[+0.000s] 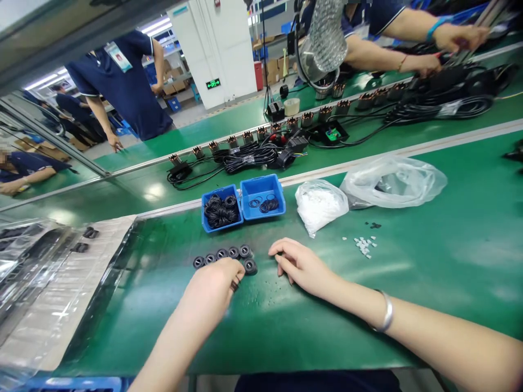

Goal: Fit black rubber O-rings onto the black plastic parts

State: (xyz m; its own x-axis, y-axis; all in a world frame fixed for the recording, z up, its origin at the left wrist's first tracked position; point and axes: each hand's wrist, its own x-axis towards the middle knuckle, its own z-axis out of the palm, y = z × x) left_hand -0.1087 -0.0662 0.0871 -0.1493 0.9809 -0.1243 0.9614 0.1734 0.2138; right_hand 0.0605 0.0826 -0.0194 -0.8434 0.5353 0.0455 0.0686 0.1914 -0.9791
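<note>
Short black round caps (pixel 221 254) with a light slot mark on top stand in a row on the green bench, and one more black cap (pixel 250 266) sits in front of the row's right end. My left hand (pixel 214 283) is over the front of the row, its fingers curled closed on a small dark part (pixel 234 285) that they mostly hide. To the right of the caps, my right hand (pixel 300 265) rests low over the bench. Its fingers are loosely bent, with a gap between thumb and forefinger and nothing visible in them.
Behind the caps stand two blue bins (pixel 223 224) with black rubber rings. A bag of white pieces (pixel 321 202), an open clear bag (pixel 394 182) and loose white pieces (pixel 363 246) lie right. Plastic-covered cardboard (pixel 77 294) is left. Co-workers' arms (pixel 379 57) reach over coiled cables (pixel 445 109).
</note>
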